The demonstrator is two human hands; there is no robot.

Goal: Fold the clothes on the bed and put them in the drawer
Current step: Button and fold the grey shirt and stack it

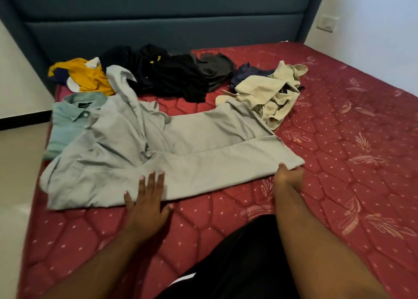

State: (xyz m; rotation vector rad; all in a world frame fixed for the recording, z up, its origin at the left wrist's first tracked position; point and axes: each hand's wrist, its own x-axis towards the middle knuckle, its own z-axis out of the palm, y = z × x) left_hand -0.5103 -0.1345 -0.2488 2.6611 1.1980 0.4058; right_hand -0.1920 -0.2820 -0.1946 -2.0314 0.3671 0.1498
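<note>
step: folding grey shirt [181,145], spread mid-frame on bed [339,185] | left hand [147,199] flat on hem, fingers straight | right hand [288,174] pinches lower-right corner | next: likely carry corner across

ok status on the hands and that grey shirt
Left hand flat on grey shirt. Right hand pinching its corner. Shirt half spread; beige garment overlaps its far edge.

We are seeing a pale grey, matt, creased cloth shirt [158,149] lying on the red quilted fabric mattress [339,163]; beyond it, a blue padded headboard [158,22] is looking smooth.
</note>
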